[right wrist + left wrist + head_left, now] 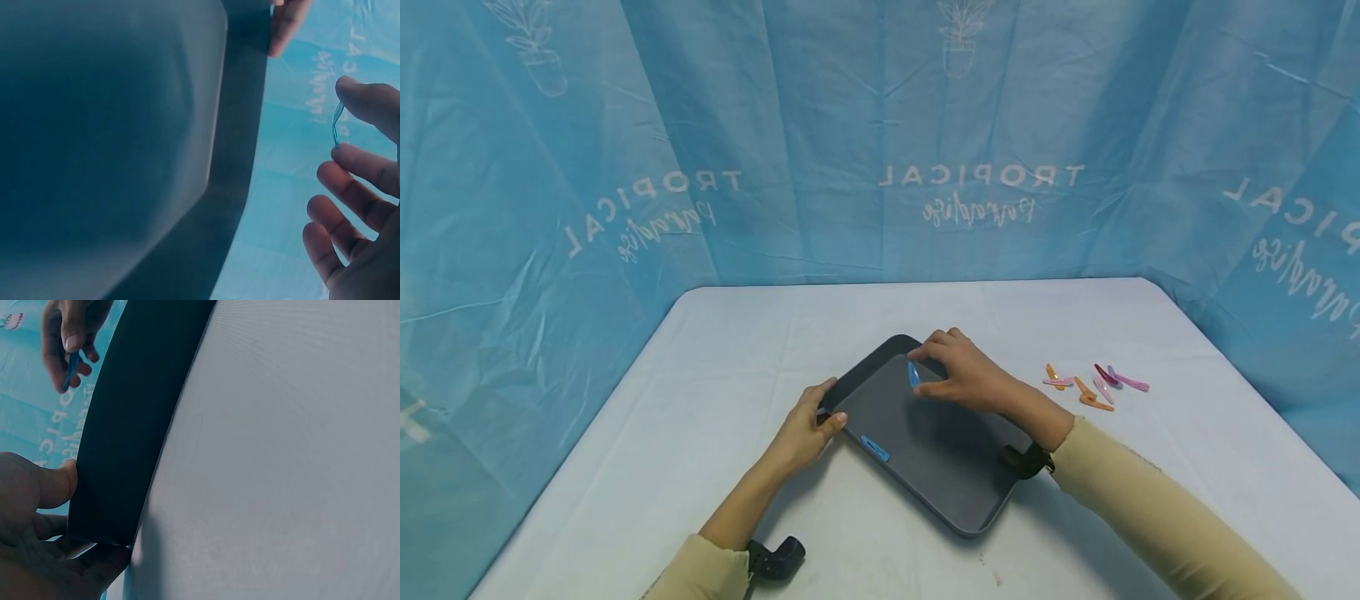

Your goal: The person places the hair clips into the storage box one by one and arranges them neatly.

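A dark grey tray point(955, 467) lies at an angle on the white table. At its left corner my left hand point(808, 429) grips the rim, thumb on top and fingers round the outside; the left wrist view shows this hand point(37, 512) against the tray's wall point(125, 444). Above the tray's far part my right hand point(970, 371) pinches a blue hair clip point(913, 374) between thumb and forefinger. In the right wrist view this clip point(337, 125) spans the two fingertips, while the other fingers stay spread. A second blue hair clip point(875, 448) lies inside the tray along its near-left wall.
To the right of the tray, several hair clips lie loosely grouped on the table, among them an orange clip point(1096, 402), a pink clip point(1103, 389) and a dark red clip point(1105, 373). A blue printed curtain point(820, 125) hangs behind the table point(752, 350).
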The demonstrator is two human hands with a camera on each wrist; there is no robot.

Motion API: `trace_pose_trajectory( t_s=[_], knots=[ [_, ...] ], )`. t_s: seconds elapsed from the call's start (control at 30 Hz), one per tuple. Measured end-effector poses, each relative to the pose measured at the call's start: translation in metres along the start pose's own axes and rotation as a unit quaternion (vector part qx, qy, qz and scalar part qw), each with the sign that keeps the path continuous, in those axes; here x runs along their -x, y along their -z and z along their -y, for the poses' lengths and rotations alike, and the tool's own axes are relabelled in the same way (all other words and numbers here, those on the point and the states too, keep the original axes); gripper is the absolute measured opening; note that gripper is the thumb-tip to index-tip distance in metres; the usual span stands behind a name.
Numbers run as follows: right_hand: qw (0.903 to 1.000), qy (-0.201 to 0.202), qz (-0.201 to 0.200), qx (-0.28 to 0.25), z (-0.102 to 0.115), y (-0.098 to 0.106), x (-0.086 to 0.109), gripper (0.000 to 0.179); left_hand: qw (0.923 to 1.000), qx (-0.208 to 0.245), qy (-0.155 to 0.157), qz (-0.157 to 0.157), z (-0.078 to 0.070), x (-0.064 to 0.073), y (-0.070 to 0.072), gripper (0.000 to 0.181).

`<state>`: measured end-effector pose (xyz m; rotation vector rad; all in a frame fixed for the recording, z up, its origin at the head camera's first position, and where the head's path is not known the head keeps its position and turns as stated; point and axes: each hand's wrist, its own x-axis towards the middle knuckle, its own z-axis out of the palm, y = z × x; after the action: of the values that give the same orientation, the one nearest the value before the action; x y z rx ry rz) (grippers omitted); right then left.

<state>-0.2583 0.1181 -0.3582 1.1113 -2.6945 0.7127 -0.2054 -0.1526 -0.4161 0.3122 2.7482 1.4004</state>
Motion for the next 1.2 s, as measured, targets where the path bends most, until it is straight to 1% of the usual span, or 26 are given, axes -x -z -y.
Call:
trace_pose_trajectory(
  t_s=[0.23, 0.5, 0.8, 0.97, 1.2],
  knots=[
    [0.9984, -0.005, 0.054, -0.018, 0.007, -0.013, -0.011, 0.048, 1.0000, -0.002, -0.001, -0.003, 0.001, 0.000, 0.000, 0.062],
    [0.9933, 0.003, 0.107, -0.044, 0.008, -0.025, -0.022, 0.048, 1.0000, 0.000, -0.001, -0.004, 0.001, 0.000, -0.001, 0.061],
    [0.9824, 0.036, 0.179, -0.041, 0.009, -0.040, -0.024, 0.047, 1.0000, 0.001, 0.001, -0.005, 0.000, -0.001, 0.000, 0.062],
    [0.9779, 0.038, 0.201, -0.042, 0.009, -0.047, -0.022, 0.047, 1.0000, -0.001, 0.003, -0.007, 0.000, -0.001, -0.001, 0.062],
    [0.9749, 0.056, 0.213, -0.030, 0.008, -0.054, -0.019, 0.045, 1.0000, -0.005, 0.001, -0.008, 0.000, -0.002, 0.000, 0.061]
  ],
)
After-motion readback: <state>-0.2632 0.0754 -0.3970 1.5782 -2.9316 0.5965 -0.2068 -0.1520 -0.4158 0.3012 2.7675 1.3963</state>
